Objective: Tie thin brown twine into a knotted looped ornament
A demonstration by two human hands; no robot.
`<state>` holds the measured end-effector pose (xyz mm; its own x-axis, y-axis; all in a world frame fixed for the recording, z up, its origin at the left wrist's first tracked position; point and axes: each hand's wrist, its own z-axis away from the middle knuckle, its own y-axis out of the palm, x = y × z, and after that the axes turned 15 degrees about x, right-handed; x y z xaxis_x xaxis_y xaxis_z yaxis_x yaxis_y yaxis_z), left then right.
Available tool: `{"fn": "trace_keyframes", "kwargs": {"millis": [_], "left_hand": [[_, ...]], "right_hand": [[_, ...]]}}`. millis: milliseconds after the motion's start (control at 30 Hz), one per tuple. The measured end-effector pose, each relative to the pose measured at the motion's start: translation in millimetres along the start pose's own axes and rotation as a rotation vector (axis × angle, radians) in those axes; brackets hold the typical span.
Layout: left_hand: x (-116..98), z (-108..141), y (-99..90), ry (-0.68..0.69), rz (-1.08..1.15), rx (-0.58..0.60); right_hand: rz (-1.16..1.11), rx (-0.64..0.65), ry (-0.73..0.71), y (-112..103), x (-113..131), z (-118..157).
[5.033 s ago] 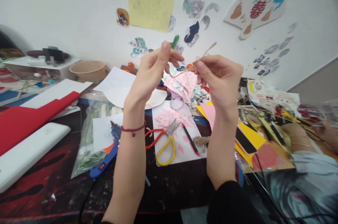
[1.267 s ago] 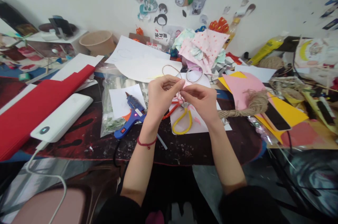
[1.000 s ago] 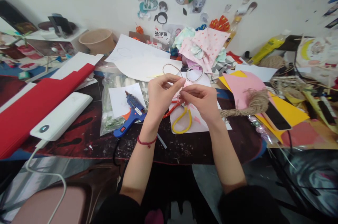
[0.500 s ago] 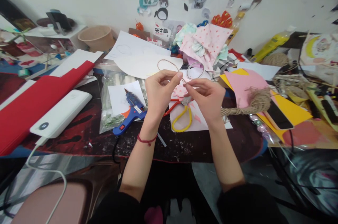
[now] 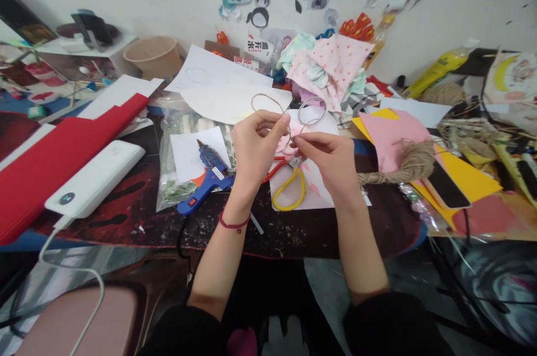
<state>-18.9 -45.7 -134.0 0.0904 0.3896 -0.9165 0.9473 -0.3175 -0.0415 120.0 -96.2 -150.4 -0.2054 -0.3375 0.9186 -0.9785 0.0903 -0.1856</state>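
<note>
The left hand (image 5: 258,146) pinches a thin length of twine (image 5: 262,94) between thumb and forefinger, and the right hand (image 5: 325,157) grips the same strand at its fingertips, just beside the left. The twine is raised above the worktop (image 5: 293,238), its loop arching up behind the left fingers and a short strand running down between the two hands. Close behind the right fingertips in this view is a silvery ring (image 5: 299,113). Beneath the hands, a white sheet (image 5: 325,196) lies on the worktop with pink pieces (image 5: 314,189) on it, and scissors (image 5: 302,188) with one yellow and one red handle rest partly over that sheet. To the left, a blue glue gun (image 5: 210,177) lies across a small white paper (image 5: 180,154), which sits on a clear plastic bag (image 5: 165,188). Farther left are a white power bank (image 5: 96,177) with a cable plugged in and a long red folder-like piece (image 5: 71,157). To the right, a skein (image 5: 417,161) of twine lies over pink paper (image 5: 394,132) and near a dark-screened phone (image 5: 447,185). Crumpled dotted cloth (image 5: 335,65) is heaped at the back near the wall.
</note>
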Motion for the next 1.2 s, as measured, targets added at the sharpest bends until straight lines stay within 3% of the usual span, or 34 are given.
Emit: {"fn": "trace_keyframes", "kwargs": {"millis": [67,200,300,467,633,800,1033,1200], "left_hand": [[-1,1,0.0,-0.004,-0.054,-0.011],[-1,1,-0.2,-0.013,-0.219,-0.016],[0,1,-0.6,-0.011,-0.288,0.025],[3,1,-1.3,-0.044,-0.161,0.136],[3,1,-1.1,-0.093,-0.077,0.147],[0,2,-0.2,-0.140,-0.083,0.151],[-1,3,-1.6,-0.187,0.201,0.244],[1,3,-3.6,-0.194,0.248,0.277]], "right_hand": [[-0.046,0.004,0.007,1,1,0],[0.232,-0.183,-0.184,4,4,1],[0.293,-0.148,-0.225,5,3,1],[0.192,-0.115,-0.204,5,-1,0],[0.125,-0.092,-0.209,5,-2,-1],[0.169,-0.092,-0.238,4,-5,-1],[0.209,-0.041,-0.269,4,-7,-2],[0.279,-0.019,-0.272,4,-5,0]]}}
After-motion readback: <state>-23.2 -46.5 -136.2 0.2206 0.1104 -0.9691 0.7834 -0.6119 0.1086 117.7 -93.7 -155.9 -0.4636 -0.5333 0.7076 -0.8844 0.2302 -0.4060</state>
